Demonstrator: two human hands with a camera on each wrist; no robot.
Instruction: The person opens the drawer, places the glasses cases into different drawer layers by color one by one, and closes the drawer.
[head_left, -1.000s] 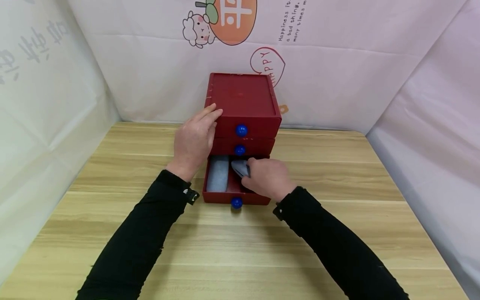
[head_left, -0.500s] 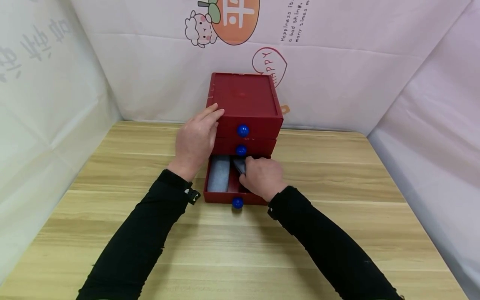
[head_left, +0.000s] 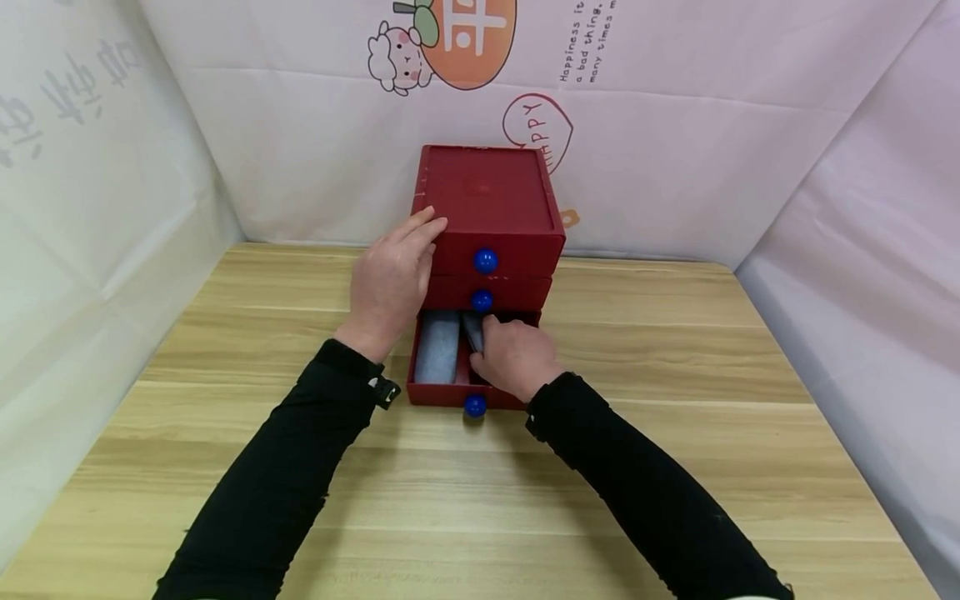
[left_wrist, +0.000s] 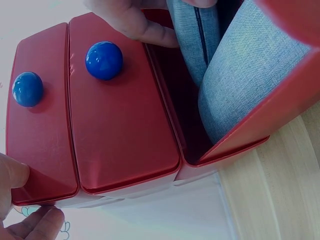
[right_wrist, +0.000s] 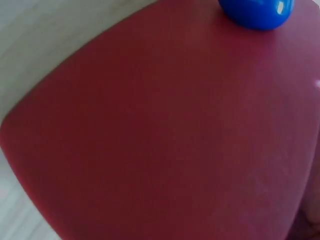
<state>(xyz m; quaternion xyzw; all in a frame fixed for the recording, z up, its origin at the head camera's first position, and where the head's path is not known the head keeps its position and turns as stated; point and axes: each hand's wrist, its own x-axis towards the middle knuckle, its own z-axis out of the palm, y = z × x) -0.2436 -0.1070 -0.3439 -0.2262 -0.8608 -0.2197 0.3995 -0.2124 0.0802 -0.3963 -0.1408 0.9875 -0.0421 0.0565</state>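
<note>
A red cabinet of stacked drawers (head_left: 483, 196) has its bottom drawer (head_left: 442, 396) pulled out. Along the left side of that drawer lies a grey-blue fabric-covered case (head_left: 437, 348). Beside it, my right hand (head_left: 517, 354) pinches a second grey-blue fabric case with a dark seam (left_wrist: 192, 40), standing on edge inside the drawer. My left hand (head_left: 390, 279) rests against the upper left corner of the cabinet, thumb on the front and fingers extended. In the right wrist view the red drawer front (right_wrist: 165, 125) fills the picture, and most of that hand is out of sight.
Round blue knobs (head_left: 486, 261) stick out from the drawer fronts. The cabinet stands on a wooden table (head_left: 465, 517) near the back, close to a printed white cloth (head_left: 660, 167). More white cloth hangs on both sides.
My right hand has moved left and lower into the drawer, bringing the held case closer to the other case and more upright. My left hand stays on the cabinet.
</note>
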